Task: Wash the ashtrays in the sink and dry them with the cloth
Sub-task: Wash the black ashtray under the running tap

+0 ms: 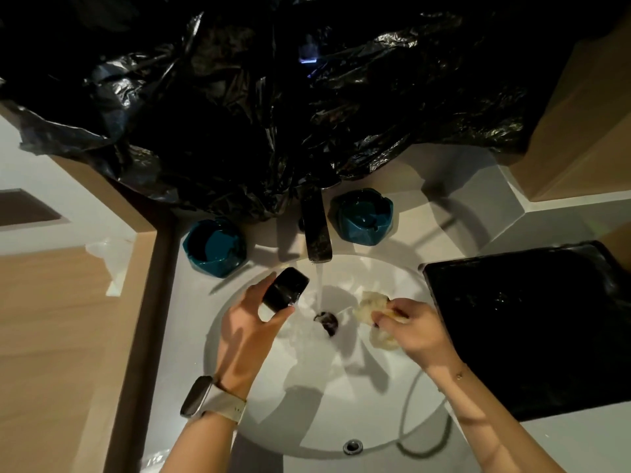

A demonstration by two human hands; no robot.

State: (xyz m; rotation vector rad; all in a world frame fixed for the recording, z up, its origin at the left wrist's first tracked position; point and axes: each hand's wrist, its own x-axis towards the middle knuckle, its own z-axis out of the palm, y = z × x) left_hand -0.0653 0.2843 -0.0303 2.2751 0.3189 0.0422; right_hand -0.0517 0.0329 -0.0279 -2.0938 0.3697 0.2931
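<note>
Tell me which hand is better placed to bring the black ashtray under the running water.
The left hand. It already holds the black ashtray just beside the water stream from the faucet. The right hand is busy gripping the cloth on the stream's other side.

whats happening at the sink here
A person is washing ashtrays at a white sink with the faucet running. The left hand holds a black ashtray beside the water stream, over the basin. The right hand grips a pale cloth on the other side of the stream. Two teal ashtrays wait on the counter, one left of the faucet and one right of it.
</note>
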